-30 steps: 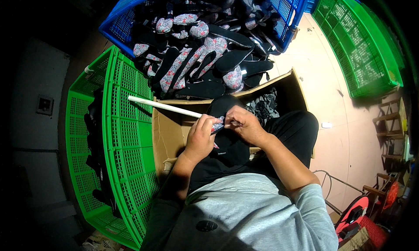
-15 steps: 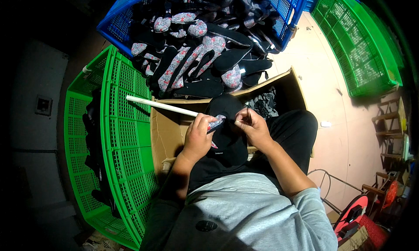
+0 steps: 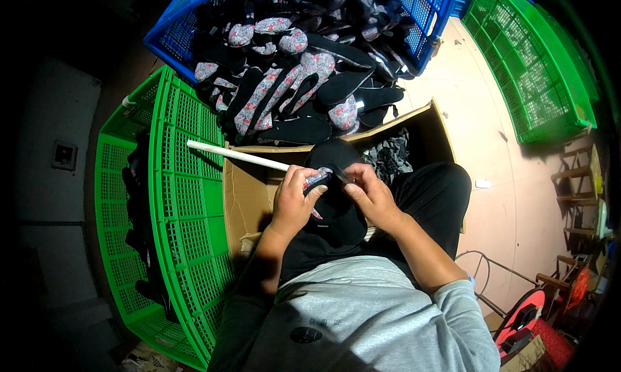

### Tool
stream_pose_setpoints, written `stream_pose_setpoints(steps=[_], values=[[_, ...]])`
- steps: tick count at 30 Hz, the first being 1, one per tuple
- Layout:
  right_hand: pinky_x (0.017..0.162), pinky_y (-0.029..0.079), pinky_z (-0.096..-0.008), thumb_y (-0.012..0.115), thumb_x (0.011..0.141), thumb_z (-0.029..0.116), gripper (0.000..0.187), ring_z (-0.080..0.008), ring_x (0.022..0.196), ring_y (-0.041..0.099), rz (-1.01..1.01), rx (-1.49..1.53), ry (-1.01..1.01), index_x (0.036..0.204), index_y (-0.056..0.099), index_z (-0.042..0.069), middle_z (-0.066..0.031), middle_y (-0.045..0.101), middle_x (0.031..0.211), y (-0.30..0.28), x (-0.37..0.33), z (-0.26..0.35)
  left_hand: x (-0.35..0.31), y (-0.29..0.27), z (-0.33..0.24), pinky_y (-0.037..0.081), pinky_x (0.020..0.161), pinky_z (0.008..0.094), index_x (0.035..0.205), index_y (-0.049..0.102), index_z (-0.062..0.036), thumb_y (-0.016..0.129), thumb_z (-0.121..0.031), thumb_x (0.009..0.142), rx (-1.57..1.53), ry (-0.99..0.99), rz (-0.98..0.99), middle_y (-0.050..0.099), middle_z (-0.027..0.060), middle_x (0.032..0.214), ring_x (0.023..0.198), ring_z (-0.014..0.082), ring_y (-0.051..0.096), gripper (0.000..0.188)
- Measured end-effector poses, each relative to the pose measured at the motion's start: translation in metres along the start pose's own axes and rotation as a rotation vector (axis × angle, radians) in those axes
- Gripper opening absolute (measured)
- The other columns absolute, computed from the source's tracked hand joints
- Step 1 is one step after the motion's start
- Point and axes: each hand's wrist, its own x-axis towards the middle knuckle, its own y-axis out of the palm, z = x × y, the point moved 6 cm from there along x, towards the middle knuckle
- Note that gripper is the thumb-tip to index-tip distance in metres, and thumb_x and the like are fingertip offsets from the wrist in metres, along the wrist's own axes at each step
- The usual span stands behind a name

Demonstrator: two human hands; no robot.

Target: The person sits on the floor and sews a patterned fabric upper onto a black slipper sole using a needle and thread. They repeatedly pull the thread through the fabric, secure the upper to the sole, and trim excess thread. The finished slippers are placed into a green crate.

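Note:
A slipper [image 3: 341,215] with a black sole and a floral grey-and-red upper lies over my lap. My left hand [image 3: 294,199] is closed round its floral part, thumb on top. From that same hand a white rod [image 3: 238,157] sticks out to the left; whether it enters the slipper is hidden. My right hand [image 3: 374,195] is closed in a pinch close to the slipper's upper. Something thin and dark shows at its fingertips, too small to name.
A cardboard box [image 3: 248,194] with dark scraps [image 3: 390,155] stands before me. Beyond it a blue crate [image 3: 424,32] overflows with similar slippers [image 3: 292,87]. Green crates stand at left [image 3: 187,171] and far right [image 3: 527,68]. A red-and-black stool-like object [image 3: 522,317] sits at lower right.
My right hand has shifted slightly left, its fingertips now nearer the floral upper. My left thumb has moved a little over the upper; the rod has barely moved.

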Motion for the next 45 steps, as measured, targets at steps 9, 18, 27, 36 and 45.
stream_pose_setpoints(steps=[9,18,27,36,45], values=[[0.075,0.052,-0.0413,0.063,0.094,0.022,0.025,-0.0366,0.090,0.066,-0.066,-0.197,0.031,0.111,0.057,0.004,-0.0173,0.068,0.096,0.007,0.003,-0.003,0.004,0.002,0.021,0.049,0.072,0.0365,0.094,0.060,0.0009,0.067,-0.023,0.091,-0.097,-0.093,-0.186,0.061,0.0145,0.087,0.079,0.0321,0.061,0.025],[0.067,0.050,-0.0453,0.062,0.095,0.026,0.022,-0.0371,0.083,0.066,0.010,-0.297,0.108,0.105,0.058,0.007,-0.0156,0.069,0.090,0.011,0.010,0.000,0.005,0.002,0.028,0.048,0.071,0.0343,0.091,0.061,0.0013,0.067,-0.019,0.091,-0.168,-0.180,-0.196,0.061,0.0128,0.083,0.076,0.0269,0.061,0.021],[0.067,0.050,-0.0470,0.061,0.095,0.029,0.024,-0.0385,0.082,0.066,0.021,-0.335,0.103,0.106,0.058,0.007,-0.0165,0.068,0.088,0.013,0.014,-0.001,0.004,0.001,0.026,0.048,0.071,0.0340,0.091,0.061,0.0012,0.066,-0.020,0.091,-0.178,-0.211,-0.194,0.062,0.0128,0.083,0.076,0.0265,0.061,0.022],[0.068,0.050,-0.0469,0.061,0.095,0.029,0.025,-0.0389,0.083,0.066,0.034,-0.308,0.130,0.105,0.058,0.006,-0.0171,0.069,0.089,0.013,0.015,-0.001,0.001,0.003,0.032,0.048,0.072,0.0350,0.091,0.061,0.0008,0.065,-0.021,0.092,-0.172,-0.241,-0.201,0.062,0.0131,0.084,0.077,0.0277,0.061,0.022],[0.067,0.050,-0.0475,0.062,0.094,0.029,0.026,-0.0396,0.081,0.066,0.005,-0.331,0.139,0.105,0.057,0.006,-0.0170,0.069,0.086,0.014,0.015,-0.002,0.002,0.002,0.028,0.048,0.072,0.0344,0.090,0.061,0.0012,0.065,-0.020,0.091,-0.169,-0.220,-0.234,0.062,0.0128,0.083,0.077,0.0263,0.061,0.022]])
